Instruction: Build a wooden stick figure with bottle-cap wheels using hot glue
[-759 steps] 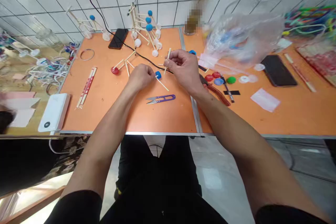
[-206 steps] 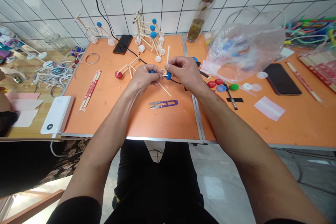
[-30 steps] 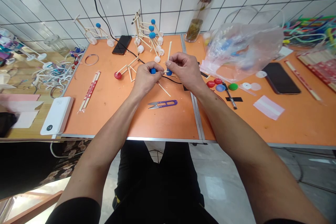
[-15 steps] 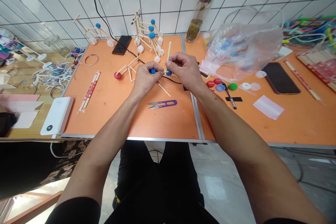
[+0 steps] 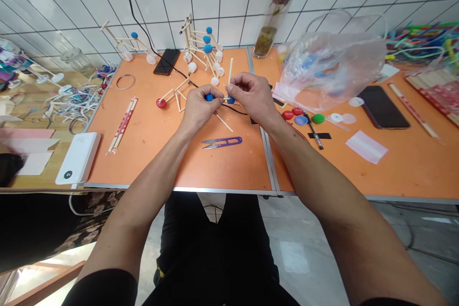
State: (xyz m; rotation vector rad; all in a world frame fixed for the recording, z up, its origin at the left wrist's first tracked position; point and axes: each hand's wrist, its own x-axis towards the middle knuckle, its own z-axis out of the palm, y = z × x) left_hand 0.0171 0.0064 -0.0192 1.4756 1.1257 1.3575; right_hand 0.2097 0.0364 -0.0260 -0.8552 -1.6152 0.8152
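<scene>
a pale stick [image 5: 230,71] stands nearly upright above the orange table [image 5: 154,158], a blue cap [image 5: 231,100] at its foot. my right hand [image 5: 254,96] grips the stick low down between thumb and fingers. just beside it, my left hand [image 5: 199,109] is closed in a pinch on a second blue cap [image 5: 209,97]. a thin stick [image 5: 225,123] lies slanting by my left fingers; nearer me are purple-handled snips [image 5: 219,143]. to the left, a small stick frame [image 5: 181,84] ends in a red cap [image 5: 161,103]. farther back stand a larger stick frame [image 5: 207,48] and a tall glass bottle [image 5: 267,33].
</scene>
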